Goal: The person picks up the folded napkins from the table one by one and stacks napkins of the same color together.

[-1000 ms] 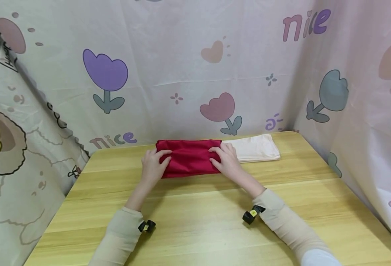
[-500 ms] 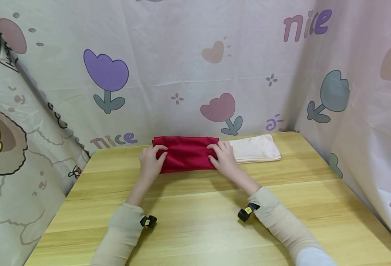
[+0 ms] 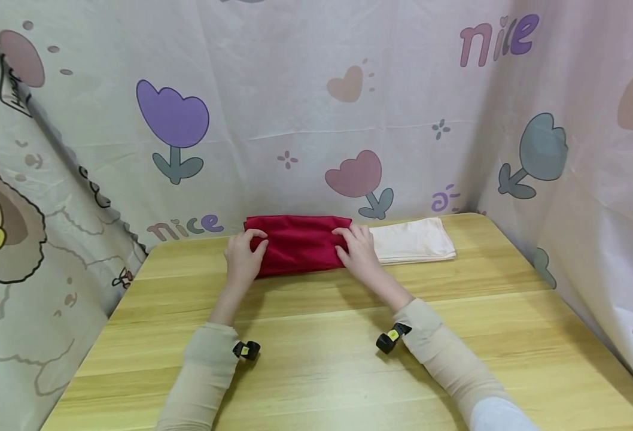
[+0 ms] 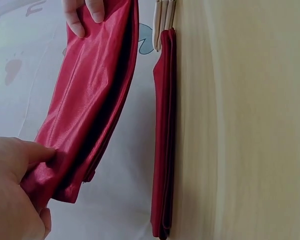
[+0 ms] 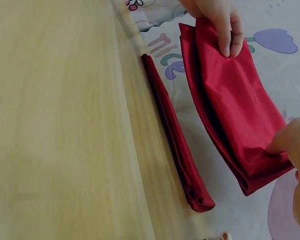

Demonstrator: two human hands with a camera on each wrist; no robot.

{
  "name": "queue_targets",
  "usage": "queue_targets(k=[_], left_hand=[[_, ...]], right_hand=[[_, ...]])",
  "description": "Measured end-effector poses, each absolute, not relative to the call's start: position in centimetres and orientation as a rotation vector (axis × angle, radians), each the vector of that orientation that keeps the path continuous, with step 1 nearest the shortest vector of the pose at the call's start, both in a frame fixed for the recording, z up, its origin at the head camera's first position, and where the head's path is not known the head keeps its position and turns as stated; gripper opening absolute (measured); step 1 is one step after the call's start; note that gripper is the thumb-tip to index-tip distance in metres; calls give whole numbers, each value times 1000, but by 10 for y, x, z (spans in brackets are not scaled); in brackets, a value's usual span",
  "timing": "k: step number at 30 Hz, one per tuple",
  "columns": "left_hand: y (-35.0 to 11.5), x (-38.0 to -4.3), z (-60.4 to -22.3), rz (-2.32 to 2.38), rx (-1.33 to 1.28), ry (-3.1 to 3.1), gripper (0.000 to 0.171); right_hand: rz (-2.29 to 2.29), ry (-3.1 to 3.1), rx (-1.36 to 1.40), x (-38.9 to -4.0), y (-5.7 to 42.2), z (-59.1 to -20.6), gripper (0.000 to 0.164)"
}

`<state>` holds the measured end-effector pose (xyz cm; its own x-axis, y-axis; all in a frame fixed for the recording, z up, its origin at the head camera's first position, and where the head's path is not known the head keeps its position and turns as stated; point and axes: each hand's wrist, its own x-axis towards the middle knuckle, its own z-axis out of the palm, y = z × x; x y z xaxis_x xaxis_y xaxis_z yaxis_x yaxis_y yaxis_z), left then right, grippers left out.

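Observation:
A folded red cloth [image 3: 301,242] is held up by its two ends above the table. My left hand [image 3: 243,257] pinches its left end, and my right hand [image 3: 359,251] pinches the right one. Layers of the fold hang slightly apart along its lower edge in the left wrist view. Below it a second folded red cloth [image 4: 165,140] lies flat on the table, with a gap between the two; the right wrist view shows this lower cloth [image 5: 175,135] as a narrow strip. From the head it is hidden behind the held cloth.
A folded cream cloth [image 3: 410,240] lies at the back of the wooden table [image 3: 316,371], right of the red ones. Close behind the table's rear edge hangs a patterned curtain [image 3: 262,108], which also encloses both sides.
Both hands have moved a little toward the back and slightly left, carrying the red cloth with them. Their pinch on its ends stays the same, and the cream cloth has not moved.

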<state>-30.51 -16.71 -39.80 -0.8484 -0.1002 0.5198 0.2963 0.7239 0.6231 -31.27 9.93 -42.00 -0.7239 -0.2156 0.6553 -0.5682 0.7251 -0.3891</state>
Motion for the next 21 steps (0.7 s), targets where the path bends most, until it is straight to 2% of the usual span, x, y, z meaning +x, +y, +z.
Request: queue_targets(k=[21], left_hand=[[-172, -323, -409, -964, -4, -2446, 20]], right_hand=[[853, -2402, 517, -330, 80, -431, 34]])
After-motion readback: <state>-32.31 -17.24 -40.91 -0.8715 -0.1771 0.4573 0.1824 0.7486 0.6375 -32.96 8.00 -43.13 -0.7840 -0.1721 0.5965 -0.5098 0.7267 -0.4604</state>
